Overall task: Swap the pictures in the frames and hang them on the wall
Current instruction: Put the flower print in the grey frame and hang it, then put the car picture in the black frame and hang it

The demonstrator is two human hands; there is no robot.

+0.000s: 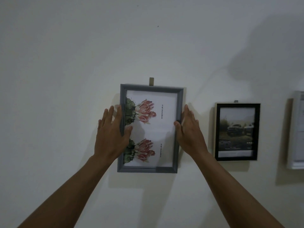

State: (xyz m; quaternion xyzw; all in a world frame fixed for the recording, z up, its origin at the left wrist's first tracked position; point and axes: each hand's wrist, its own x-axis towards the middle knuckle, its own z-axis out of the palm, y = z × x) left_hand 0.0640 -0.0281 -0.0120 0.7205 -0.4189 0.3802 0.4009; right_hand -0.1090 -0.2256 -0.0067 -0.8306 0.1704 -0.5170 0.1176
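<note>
A grey frame (148,169) hangs upright on the white wall, its top edge under a small brown hook (151,81). It holds a white print with two pink cactus flowers (145,111) turned sideways. My left hand (110,134) lies flat along the frame's left edge with straight fingers, thumb on the glass. My right hand (189,129) lies along the right edge, fingers straight, thumb on the front of the frame. To the right hangs a black frame (236,158) with a dark picture of vehicles (236,129).
A white frame (296,165) is cut off at the right edge of view, with a wooden strip beside it. A small dark mark (158,26) sits high on the wall. Bare wall spreads to the left and above.
</note>
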